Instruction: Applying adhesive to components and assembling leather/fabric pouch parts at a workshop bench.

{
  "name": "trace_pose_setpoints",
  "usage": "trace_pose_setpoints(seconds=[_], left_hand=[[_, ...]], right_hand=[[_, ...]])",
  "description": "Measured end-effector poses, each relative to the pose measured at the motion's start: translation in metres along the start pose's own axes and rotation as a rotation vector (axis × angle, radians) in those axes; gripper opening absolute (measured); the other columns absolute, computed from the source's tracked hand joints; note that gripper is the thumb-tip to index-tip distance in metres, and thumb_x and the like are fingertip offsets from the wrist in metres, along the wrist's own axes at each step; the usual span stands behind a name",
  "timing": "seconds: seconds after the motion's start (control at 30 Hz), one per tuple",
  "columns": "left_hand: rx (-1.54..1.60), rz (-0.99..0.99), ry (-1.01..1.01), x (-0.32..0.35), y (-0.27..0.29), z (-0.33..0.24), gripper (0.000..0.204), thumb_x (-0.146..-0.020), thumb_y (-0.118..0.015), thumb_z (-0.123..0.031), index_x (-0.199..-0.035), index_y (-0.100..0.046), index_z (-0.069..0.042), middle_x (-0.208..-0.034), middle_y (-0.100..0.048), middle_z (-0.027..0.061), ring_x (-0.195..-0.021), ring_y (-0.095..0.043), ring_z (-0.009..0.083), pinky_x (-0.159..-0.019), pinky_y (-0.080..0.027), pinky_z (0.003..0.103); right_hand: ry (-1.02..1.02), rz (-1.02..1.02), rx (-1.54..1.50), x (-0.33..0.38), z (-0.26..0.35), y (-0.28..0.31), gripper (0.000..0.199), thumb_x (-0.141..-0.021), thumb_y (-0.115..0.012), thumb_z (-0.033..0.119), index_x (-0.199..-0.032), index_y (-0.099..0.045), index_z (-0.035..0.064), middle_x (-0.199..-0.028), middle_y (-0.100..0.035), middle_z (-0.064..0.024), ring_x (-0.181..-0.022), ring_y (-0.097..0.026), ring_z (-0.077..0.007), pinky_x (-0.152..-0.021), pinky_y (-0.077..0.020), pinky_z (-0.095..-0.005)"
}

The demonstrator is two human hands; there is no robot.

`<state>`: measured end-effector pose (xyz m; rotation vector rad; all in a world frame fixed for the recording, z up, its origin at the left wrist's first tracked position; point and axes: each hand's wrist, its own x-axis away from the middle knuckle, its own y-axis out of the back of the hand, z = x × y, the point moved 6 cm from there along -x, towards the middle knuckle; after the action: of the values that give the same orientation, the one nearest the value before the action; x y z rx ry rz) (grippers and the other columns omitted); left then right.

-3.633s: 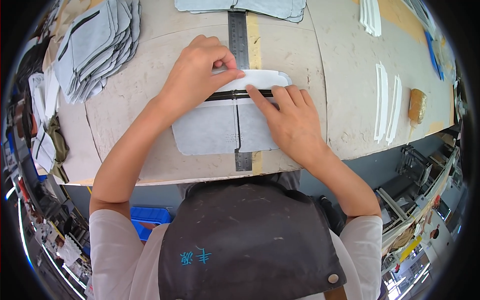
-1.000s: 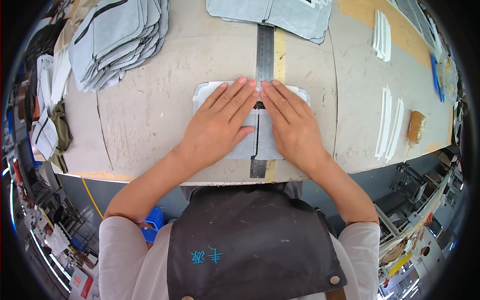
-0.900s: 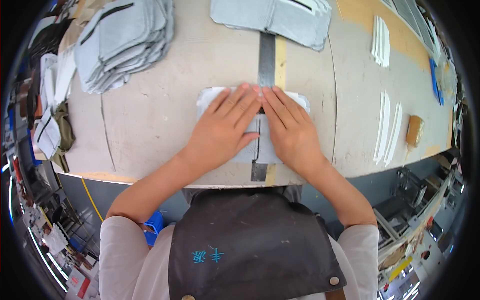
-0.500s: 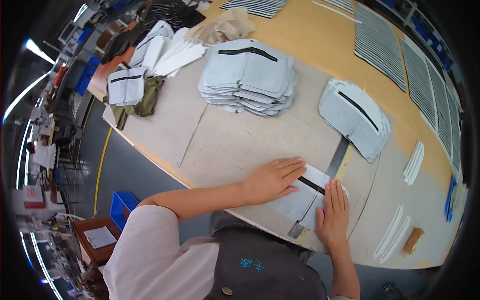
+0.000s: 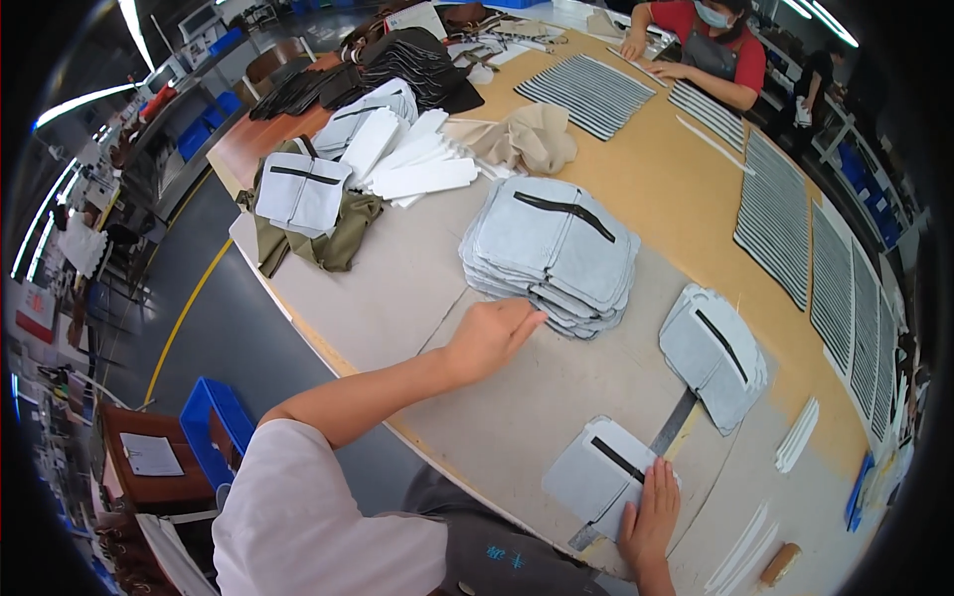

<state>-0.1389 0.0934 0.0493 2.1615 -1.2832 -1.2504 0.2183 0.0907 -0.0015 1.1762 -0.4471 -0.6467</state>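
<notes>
A single light grey-blue fabric panel with a black slot-like strip lies flat near the table's front edge. My right hand rests on its right side, fingers stretched out flat. Farther up, my left hand hangs over the table with its fingers bent and pressed together. Its fingertips are at the near edge of a tall stack of similar panels; whether they touch it, or what they hold, is hidden. A smaller fanned stack of panels lies to the right, beyond the single panel.
White strips and a small brown block lie at the right. An olive cloth with a panel on it and white pieces sit at the left. Striped sheets line the far side, where a co-worker works.
My left hand has left the single panel and moved up and left to the tall stack, its fingers bending. The right hand stays on the panel. The view has tilted up, showing a co-worker.
</notes>
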Motion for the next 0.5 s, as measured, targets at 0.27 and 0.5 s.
trace_pose_setpoints(seconds=[0.27,0.5], left_hand=[[-0.104,-0.276,0.104,-0.080,0.085,0.133,0.021,-0.085,-0.072,-0.013,-0.074,-0.061,0.002,-0.066,-0.062,0.0121,-0.053,-0.056,0.0201,-0.052,-0.044,0.030],[-0.315,-0.330,0.218,-0.115,0.128,0.249,0.024,-0.088,-0.069,-0.018,-0.078,-0.063,0.004,-0.066,-0.064,0.0191,-0.059,-0.063,0.0330,-0.057,-0.049,0.039]], right_hand=[[0.005,-0.012,-0.002,0.000,0.001,0.000,0.060,-0.086,-0.051,0.011,-0.141,-0.036,-0.0062,-0.147,-0.036,-0.0271,-0.138,-0.031,-0.0455,-0.113,-0.0226,-0.0533],[0.020,-0.022,0.001,0.003,-0.004,-0.004,0.056,-0.088,-0.050,0.008,-0.141,-0.037,-0.0058,-0.145,-0.038,-0.0290,-0.135,-0.033,-0.0464,-0.112,-0.0251,-0.0531]])
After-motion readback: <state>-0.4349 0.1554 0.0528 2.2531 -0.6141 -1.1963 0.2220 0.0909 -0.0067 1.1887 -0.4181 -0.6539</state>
